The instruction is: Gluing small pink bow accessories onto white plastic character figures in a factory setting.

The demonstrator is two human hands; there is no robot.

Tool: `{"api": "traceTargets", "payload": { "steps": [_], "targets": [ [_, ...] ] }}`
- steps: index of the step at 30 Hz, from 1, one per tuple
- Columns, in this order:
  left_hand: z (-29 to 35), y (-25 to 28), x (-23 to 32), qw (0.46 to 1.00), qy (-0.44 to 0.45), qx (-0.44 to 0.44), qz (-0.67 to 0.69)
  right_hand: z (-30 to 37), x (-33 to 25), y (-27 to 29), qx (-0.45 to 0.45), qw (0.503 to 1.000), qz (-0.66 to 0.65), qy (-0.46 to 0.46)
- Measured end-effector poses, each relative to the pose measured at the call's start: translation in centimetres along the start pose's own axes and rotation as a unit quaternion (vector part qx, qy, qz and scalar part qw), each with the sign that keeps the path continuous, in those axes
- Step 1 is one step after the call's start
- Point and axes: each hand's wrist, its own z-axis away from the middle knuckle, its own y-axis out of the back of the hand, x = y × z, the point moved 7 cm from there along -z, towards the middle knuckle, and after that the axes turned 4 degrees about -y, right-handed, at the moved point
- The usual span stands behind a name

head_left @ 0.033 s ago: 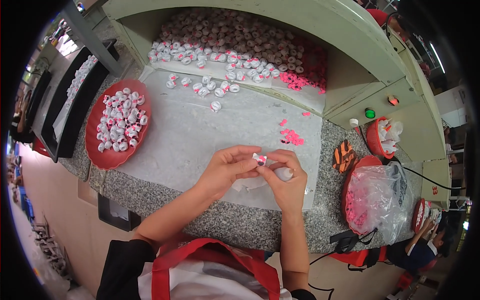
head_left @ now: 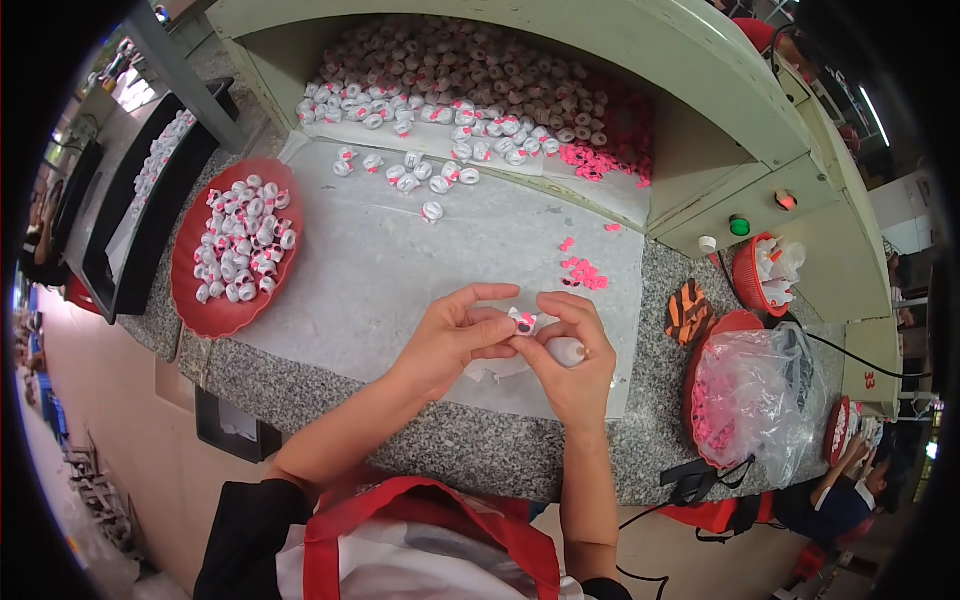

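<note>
Between thumb and fingers, my left hand pinches a small white figure head with pink trim and a dark spot. My right hand meets it from the other side, its thumb tip at the piece. A small white squeeze bottle is tucked in the curled right fingers. Both index fingers are raised off the piece. Under my hands lies a torn bit of white paper. Beyond them, loose pink pieces are scattered on the white sheet. A few white heads lie farther back.
Many white heads fill the shelf at the back, beside a pile of pink pieces. At left, a red dish holds more heads. On the right stand a plastic-covered red dish, a striped cloth and a red basket.
My index fingers have lifted and spread away from the head. The head has tilted and shifted slightly right and down. The bottle stays in my right hand.
</note>
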Motion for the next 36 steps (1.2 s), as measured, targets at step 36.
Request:
{"api": "traceTargets", "payload": {
  "steps": [36],
  "targets": [
    [-1.8, 4.7, 11.4, 0.537, -0.312, 0.236, -0.748, 1.6, -0.2, -1.0, 0.054, 0.997, -0.053, -0.015]
  ]
}}
